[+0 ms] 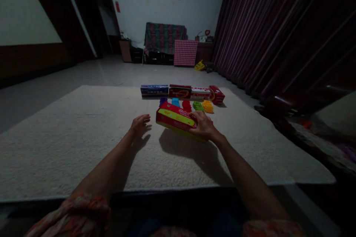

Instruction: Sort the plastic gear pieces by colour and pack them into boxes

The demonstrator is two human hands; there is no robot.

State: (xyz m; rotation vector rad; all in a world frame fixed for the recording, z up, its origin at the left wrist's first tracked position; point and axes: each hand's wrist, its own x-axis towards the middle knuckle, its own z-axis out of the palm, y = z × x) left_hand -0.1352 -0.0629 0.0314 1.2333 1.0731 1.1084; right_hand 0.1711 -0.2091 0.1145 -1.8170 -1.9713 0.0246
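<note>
A red and yellow-green cardboard box is gripped at its right end by my right hand. It is tilted, and its shadow falls on the pale mat below. My left hand is just left of the box, apart from it, with fingers spread and nothing in them. Behind the box lie small coloured piles: dark purple, light blue, red, green and yellow. What they are made of is too small to tell. The held box hides parts of some piles.
Behind the piles stands a row of boxes: blue, dark red, white and red, and red. They rest on the cream mat. Purple curtains hang at right; a checked cloth is at the back.
</note>
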